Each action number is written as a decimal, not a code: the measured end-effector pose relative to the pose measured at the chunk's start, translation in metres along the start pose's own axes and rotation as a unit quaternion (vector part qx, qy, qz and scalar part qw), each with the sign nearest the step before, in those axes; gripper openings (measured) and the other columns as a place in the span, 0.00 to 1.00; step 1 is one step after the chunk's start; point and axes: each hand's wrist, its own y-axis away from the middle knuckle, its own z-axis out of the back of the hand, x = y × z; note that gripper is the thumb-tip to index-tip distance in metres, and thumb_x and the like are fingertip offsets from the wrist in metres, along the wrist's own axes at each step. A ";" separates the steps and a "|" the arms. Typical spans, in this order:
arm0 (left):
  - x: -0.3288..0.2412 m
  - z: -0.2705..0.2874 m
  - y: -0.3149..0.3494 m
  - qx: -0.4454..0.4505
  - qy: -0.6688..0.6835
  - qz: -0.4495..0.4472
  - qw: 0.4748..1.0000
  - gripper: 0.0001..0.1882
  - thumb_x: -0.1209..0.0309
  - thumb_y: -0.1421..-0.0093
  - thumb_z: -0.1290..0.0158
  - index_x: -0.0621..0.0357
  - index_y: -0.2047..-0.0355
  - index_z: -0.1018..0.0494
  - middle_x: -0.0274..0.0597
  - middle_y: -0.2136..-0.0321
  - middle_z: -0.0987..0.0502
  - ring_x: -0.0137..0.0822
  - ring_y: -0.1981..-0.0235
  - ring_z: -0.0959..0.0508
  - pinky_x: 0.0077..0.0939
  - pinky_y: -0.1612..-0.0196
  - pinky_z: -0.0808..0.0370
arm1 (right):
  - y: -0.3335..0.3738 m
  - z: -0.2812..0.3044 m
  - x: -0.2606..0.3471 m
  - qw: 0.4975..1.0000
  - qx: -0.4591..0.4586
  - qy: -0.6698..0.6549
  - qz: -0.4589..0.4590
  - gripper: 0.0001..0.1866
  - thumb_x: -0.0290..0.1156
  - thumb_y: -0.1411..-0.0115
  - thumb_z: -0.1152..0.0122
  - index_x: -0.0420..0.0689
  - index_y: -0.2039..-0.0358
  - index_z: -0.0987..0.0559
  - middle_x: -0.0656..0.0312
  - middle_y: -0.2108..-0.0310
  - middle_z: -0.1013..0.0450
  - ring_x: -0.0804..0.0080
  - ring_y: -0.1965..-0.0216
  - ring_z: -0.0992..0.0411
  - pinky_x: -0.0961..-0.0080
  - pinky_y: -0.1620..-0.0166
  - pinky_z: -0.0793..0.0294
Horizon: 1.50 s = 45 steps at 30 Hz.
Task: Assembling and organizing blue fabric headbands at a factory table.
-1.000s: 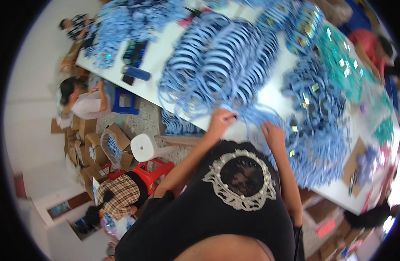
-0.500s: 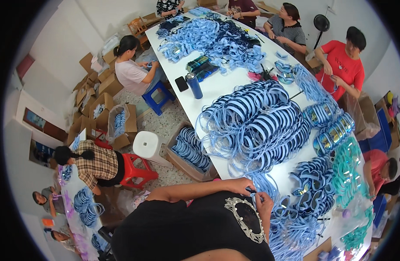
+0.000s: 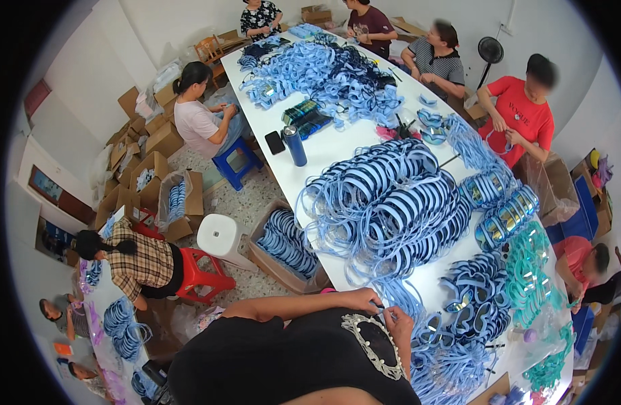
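My left hand (image 3: 366, 300) and my right hand (image 3: 398, 322) meet close in front of my chest, at the near edge of the table. The fingers of both are pinched on a small dark piece (image 3: 380, 308), whose exact kind is too small to make out. Just beyond them lie loose light-blue straps (image 3: 399, 294). To the right of my hands is a pile of blue swim goggles (image 3: 474, 297) with dark and mirrored lenses. Ahead stand long stacked rows of blue-strapped goggles (image 3: 384, 192).
A blue bottle (image 3: 295, 146) and a phone (image 3: 274, 142) stand on the white table (image 3: 260, 111). Teal goggles (image 3: 530, 270) lie at the right. A goggle-filled carton (image 3: 283, 243), white stool (image 3: 219, 235) and red stool (image 3: 205, 277) are on the left. Several co-workers sit around.
The view has shifted slightly, so the table sits a little lower and further left. My hands have drawn closer together around the small dark piece, which now shows less.
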 end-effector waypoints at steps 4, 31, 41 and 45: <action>0.007 -0.003 -0.007 -0.015 -0.043 -0.023 0.999 0.20 0.58 0.40 0.41 0.66 0.60 0.20 0.51 0.67 0.18 0.40 0.64 0.19 0.32 0.59 0.25 | -0.001 0.001 -0.006 1.000 0.003 0.005 -0.003 0.07 0.33 0.42 0.33 0.43 0.70 0.18 0.55 0.78 0.23 0.67 0.78 0.24 0.71 0.71 0.27; -0.026 -0.006 -0.015 -0.157 -0.068 -0.163 0.972 0.18 0.60 0.31 0.51 0.63 0.69 0.24 0.42 0.73 0.28 0.39 0.67 0.27 0.35 0.61 0.32 | -0.035 -0.012 -0.014 0.978 -0.025 -0.184 -0.097 0.25 0.38 0.32 0.42 0.36 0.84 0.23 0.69 0.88 0.41 0.82 0.82 0.45 0.71 0.78 0.46; -0.010 0.021 -0.022 -0.161 0.477 0.125 0.855 0.20 0.56 0.29 0.53 0.56 0.47 0.26 0.37 0.54 0.20 0.32 0.53 0.22 0.30 0.46 0.28 | -0.019 0.009 0.035 0.988 0.023 -0.149 0.037 0.08 0.25 0.34 0.43 0.39 0.58 0.18 0.66 0.75 0.28 0.83 0.73 0.35 0.79 0.68 0.34; -0.017 0.039 -0.025 -0.155 0.605 0.013 0.781 0.20 0.54 0.31 0.49 0.54 0.49 0.25 0.36 0.55 0.19 0.31 0.57 0.20 0.32 0.50 0.24 | -0.019 0.007 0.029 0.984 0.081 -0.156 0.025 0.08 0.25 0.35 0.42 0.38 0.58 0.18 0.63 0.77 0.29 0.79 0.74 0.32 0.79 0.67 0.32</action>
